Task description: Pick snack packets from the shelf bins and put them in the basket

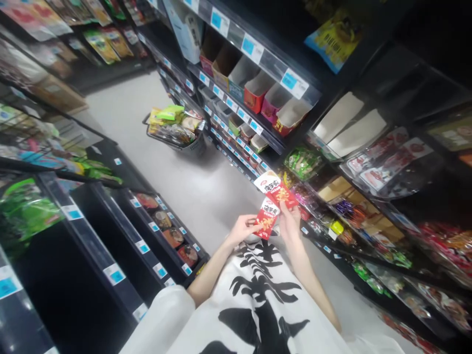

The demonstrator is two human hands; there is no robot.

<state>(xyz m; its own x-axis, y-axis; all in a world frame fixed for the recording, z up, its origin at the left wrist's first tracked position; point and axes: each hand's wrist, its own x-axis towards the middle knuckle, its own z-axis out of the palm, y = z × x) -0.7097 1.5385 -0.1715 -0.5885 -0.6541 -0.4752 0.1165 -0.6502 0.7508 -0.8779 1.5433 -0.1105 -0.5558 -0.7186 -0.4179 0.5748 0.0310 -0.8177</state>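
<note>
A near packet (267, 221), red and white, is grasped in the left grip (243, 228), its front pressed by the thumb. A far packet (279, 191), similarly coloured, is grasped in the right grip (290, 221), with the thumb laid across its lower part. Both packets are held in front of the white shirt (258, 275), which is printed in black, and the far one is set slightly to the right; whether they are touching cannot be told.

Farther off, to the left, a basket (191, 149) heaped with bagged goods is placed on the grey floor (195, 196). On the right, open display boxes (255, 93) are lined up on a shelf, and a yellow-and-blue bag (334, 42) is kept above them. On the left, a green bag (31, 209) is stocked on dark shelving (92, 231) edged with price labels (114, 274).
</note>
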